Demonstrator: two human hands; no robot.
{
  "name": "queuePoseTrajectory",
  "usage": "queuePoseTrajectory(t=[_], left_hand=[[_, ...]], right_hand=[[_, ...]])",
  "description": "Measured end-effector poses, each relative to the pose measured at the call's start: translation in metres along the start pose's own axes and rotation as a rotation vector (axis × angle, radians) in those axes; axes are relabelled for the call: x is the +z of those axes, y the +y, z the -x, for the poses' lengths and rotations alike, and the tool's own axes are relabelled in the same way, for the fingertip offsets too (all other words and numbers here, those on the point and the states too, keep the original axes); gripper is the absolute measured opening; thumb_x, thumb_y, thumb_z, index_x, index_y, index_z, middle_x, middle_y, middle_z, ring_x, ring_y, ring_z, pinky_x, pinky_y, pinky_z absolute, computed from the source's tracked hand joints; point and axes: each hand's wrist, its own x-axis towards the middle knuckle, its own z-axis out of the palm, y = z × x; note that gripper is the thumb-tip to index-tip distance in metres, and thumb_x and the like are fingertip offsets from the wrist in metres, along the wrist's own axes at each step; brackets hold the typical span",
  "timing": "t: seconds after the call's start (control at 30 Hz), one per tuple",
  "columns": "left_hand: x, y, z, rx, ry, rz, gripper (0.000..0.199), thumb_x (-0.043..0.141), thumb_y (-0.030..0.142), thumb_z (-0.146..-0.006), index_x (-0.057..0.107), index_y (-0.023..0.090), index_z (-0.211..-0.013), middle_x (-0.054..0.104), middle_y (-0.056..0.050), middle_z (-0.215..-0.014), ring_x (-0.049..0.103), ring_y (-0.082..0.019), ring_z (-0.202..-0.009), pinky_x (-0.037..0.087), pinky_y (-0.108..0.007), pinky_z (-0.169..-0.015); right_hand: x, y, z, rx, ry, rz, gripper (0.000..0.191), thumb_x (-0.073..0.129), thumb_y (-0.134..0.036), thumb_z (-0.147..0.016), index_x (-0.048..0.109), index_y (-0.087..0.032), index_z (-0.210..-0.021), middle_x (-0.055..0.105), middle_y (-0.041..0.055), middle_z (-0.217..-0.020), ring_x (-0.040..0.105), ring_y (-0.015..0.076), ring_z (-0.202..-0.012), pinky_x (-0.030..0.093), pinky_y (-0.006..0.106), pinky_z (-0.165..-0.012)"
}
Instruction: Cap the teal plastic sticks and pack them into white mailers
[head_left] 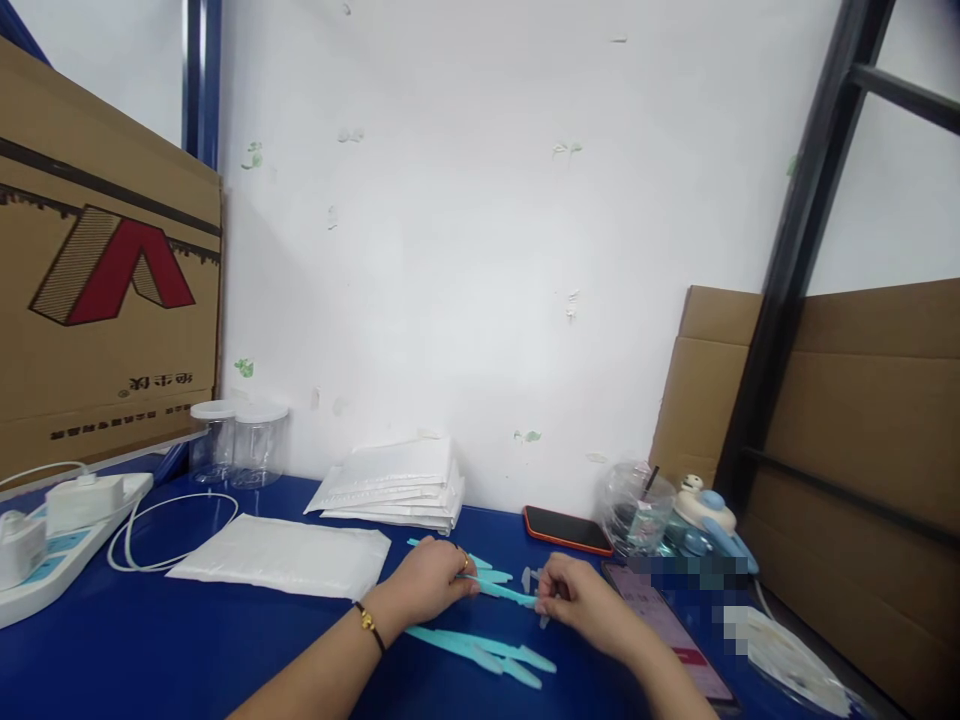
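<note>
A slim turquoise stick, shaped like an eyebrow razor [504, 592], stretches between my two hands above the blue table. My left hand [435, 575], with a black bracelet at its wrist, is closed on the razor's left end. At the other end, the thumb and fingertips of my right hand [576, 598] pinch the tip; whether they also hold a small cap is hidden. Small translucent grey pieces [527, 580] lie beside my right fingers. Several more turquoise razors [480, 650] lie fanned out in front of my hands, and others [491, 576] lie just behind.
White padded envelopes [397, 480] are stacked by the wall; a single envelope [285, 552] lies left. Clear jars [259, 450], a power strip [82, 545] and a carton [112, 260] stand farther left. Phones [568, 530], a plastic-wrapped cup [637, 510] and a fan-like gadget [705, 515] are right.
</note>
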Motion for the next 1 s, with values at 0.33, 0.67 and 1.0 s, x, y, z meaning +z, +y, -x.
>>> queuePoseTrajectory(t=[0.33, 0.67, 1.0], left_hand=[[-0.018, -0.031, 0.009, -0.172, 0.121, -0.006, 0.028, 0.065, 0.04, -0.067, 0.066, 0.025, -0.091, 0.063, -0.002, -0.093, 0.055, -0.021, -0.092, 0.039, -0.027, -0.078], [0.004, -0.002, 0.008, -0.078, -0.301, 0.354, 0.031, 0.07, 0.043, -0.06, 0.068, 0.022, -0.082, 0.06, 0.003, -0.068, 0.051, -0.011, -0.058, 0.035, -0.018, -0.048], [-0.015, -0.022, 0.005, -0.187, -0.045, 0.179, 0.015, 0.055, 0.022, -0.069, 0.069, 0.02, -0.073, 0.066, 0.0, -0.069, 0.056, -0.014, -0.062, 0.036, -0.02, -0.054]], right_hand=[[-0.011, 0.003, 0.002, 0.049, 0.1, 0.072, 0.008, 0.064, -0.024, -0.068, 0.063, -0.018, -0.074, 0.059, 0.002, -0.083, 0.053, 0.0148, -0.072, 0.038, 0.023, -0.064], [0.009, -0.013, 0.011, 0.11, -0.27, -0.085, 0.011, 0.069, -0.017, -0.059, 0.064, -0.016, -0.068, 0.054, -0.0037, -0.064, 0.046, 0.0087, -0.057, 0.03, 0.017, -0.048], [-0.003, 0.008, -0.001, 0.118, 0.012, -0.052, 0.004, 0.058, -0.017, -0.069, 0.061, -0.015, -0.068, 0.06, -0.0005, -0.061, 0.048, 0.0112, -0.056, 0.031, 0.019, -0.05]])
